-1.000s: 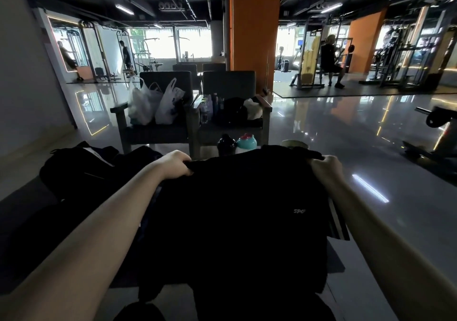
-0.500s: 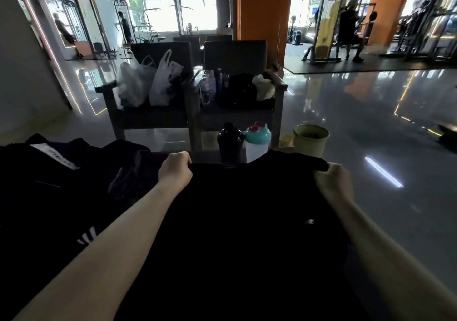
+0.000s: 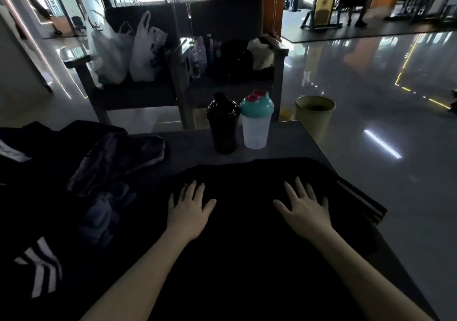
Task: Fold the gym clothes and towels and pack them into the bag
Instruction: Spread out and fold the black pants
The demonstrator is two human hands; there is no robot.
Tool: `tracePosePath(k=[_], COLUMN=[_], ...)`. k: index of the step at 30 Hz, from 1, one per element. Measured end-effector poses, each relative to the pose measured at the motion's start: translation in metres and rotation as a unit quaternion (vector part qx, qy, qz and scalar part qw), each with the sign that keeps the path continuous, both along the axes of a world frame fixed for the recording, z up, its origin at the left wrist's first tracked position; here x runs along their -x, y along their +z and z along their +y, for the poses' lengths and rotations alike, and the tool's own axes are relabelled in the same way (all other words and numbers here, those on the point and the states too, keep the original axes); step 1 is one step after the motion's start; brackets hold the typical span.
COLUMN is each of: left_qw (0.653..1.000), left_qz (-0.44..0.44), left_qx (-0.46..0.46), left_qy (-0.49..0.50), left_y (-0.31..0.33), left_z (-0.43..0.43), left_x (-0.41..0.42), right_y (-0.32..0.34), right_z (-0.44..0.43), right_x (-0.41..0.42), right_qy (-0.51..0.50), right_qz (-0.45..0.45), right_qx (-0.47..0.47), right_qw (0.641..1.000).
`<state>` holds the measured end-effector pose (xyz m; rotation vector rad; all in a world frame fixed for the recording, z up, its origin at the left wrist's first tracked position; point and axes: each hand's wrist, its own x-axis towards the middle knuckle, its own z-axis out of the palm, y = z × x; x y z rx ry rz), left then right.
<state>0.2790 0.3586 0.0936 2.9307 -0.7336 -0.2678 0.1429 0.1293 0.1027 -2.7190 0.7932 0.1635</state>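
Heap of dark unfolded clothes (image 3: 49, 172) at 9 o'clock of the work spot, with a white-striped black piece (image 3: 40, 268) at 8. My read: that's the to-do pile, parked off the folding area. Can't tell if the bag is in that heap, too dark. Crumpled grey-purple towel (image 3: 116, 165) on the heap's right flank at 10 o'clock, just beside the spread piece.

Left hand (image 3: 189, 209): flat, fingers splayed wide, palm down on the black garment spread flat (image 3: 247, 259), gripping nothing. Garment sits centre on the grey surface (image 3: 193, 147), far hem roughly straight across. Looks laid out for smoothing before a first fold. Right hand (image 3: 305, 209): same, flat and splayed, well apart from the left, so the two pin the cloth's far half.

Black shaker bottle (image 3: 222, 125) and clear shaker bottle with teal lid (image 3: 256, 123) stand upright at 12 o'clock, side by side near the surface's far edge. There's a strip of bare surface between them and the hem. Enough room for small moves, but a big forward sweep could tip them.

At 3 o'clock the garment's white-striped edge (image 3: 358, 202) seems to overhang the surface's right edge. No room there, so fold inward. Olive-green round bin (image 3: 315, 113) on the floor at 1 o'clock, past the corner.
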Motion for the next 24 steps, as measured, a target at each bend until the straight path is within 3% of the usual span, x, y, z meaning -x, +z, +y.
tracePosePath(k=[14, 17, 20, 22, 24], left_qw=[0.991, 0.987, 0.965, 0.977, 0.996], left_qz=[-0.041, -0.111, -0.210, -0.179, -0.079], left_qx=[-0.006, -0.055, -0.132, -0.096, -0.024], left_qy=[-0.128, -0.105, -0.083, -0.060, -0.027], left_y=[-0.006, 0.003, 0.025, 0.032, 0.033], left_z=[0.008, 0.000, -0.016, -0.027, -0.028], left_x=[-0.079, -0.080, -0.047, -0.012, 0.020], right_y=[-0.011, -0.008, -0.001, 0.002, 0.005], right_z=[-0.032, -0.029, -0.020, -0.003, 0.015], right_x=[-0.041, -0.043, -0.040, -0.033, -0.020], right_qy=[0.032, 0.020, -0.014, 0.002, 0.041], right_qz=[-0.019, -0.019, -0.047, -0.097, -0.092], right_qx=[0.063, 0.068, 0.138, 0.216, 0.259], right_qw=[0.997, 0.997, 0.989, 0.972, 0.961])
